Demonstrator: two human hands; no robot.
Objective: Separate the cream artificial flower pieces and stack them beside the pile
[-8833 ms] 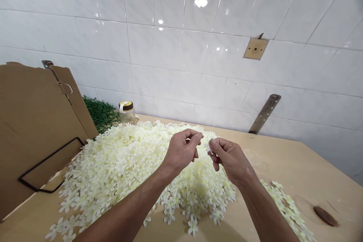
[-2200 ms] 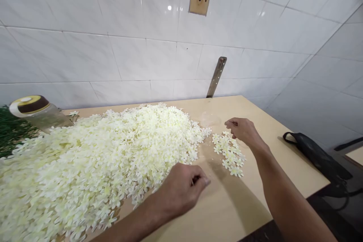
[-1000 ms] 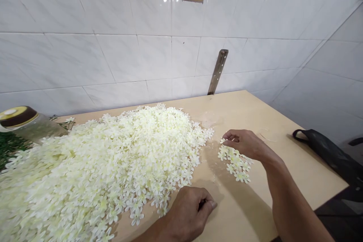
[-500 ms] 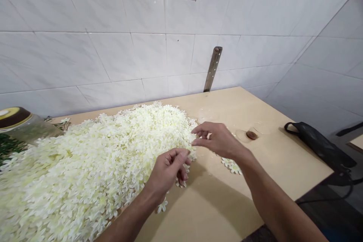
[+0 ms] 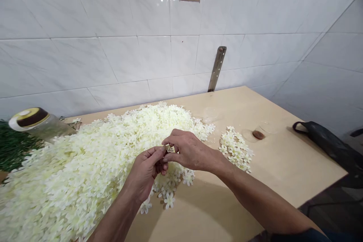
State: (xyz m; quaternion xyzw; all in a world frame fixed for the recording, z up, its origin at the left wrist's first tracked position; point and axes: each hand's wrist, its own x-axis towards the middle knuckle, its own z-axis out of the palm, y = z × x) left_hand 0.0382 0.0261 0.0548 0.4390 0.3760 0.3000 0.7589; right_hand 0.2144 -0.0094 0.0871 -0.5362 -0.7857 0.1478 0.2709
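Note:
My left hand (image 5: 144,172) is closed in a pinch at the front edge of a big heap of cream-white artificial flowers (image 5: 93,166). Its fingertips meet those of my right hand (image 5: 190,150), which is bent over from the right. A small pale artificial flower (image 5: 170,148) shows partly between the right thumb and fingers. What the left fingers pinch is too small and covered to make out. A few loose flowers (image 5: 169,200) lie on the table just below the hands.
A smaller flower pile (image 5: 236,148) lies right of my hands on the tan table (image 5: 272,174). Beyond it sit a clear cup with brown contents (image 5: 258,134) and a clear round item (image 5: 210,115). A lidded jar (image 5: 42,123) leans at left beside green foliage (image 5: 14,147). A black bag (image 5: 326,141) hangs at the right edge.
My right hand has moved left and its fingertips now meet the left hand's. The small pile at right, partly covered before, is uncovered. The view has shifted slightly.

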